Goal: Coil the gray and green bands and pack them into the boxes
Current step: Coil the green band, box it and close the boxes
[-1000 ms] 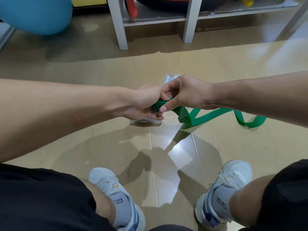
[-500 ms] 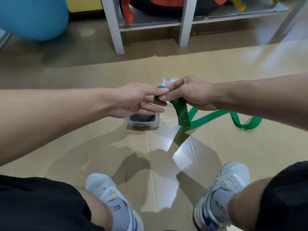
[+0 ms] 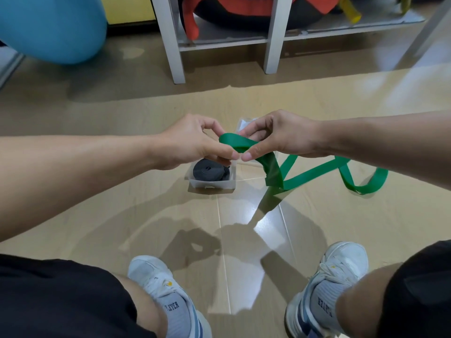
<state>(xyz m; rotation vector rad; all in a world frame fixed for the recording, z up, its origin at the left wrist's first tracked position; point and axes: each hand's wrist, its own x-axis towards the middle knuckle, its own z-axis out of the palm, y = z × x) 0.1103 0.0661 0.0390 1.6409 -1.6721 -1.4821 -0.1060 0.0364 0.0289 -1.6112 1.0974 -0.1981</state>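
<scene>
Head view looks down past my knees at a glossy tan floor point(image 3: 146, 215). My left hand point(image 3: 195, 140) and right hand point(image 3: 280, 137) meet above it, thumbs almost touching. Each pinches the near end of the green band point(image 3: 246, 142) between thumb and curled fingers, so the strip arches up between the two hands. I cannot tell how much of it is already wound, since the hands cover that part.

From my right hand the green band drops in a flat fold, then trails off to the right across the floor in loose loops, well apart from my shoes.

Just below my left hand sits a clear box point(image 3: 212, 184) on the floor with the gray band point(image 3: 210, 170) lying coiled inside it. A second clear box point(image 3: 242, 124) shows only as a corner behind my hands.

Farther back stand the white legs of a shelf point(image 3: 170, 45) holding red and black gear, and a blue ball point(image 3: 53, 28) fills the upper left corner.
</scene>
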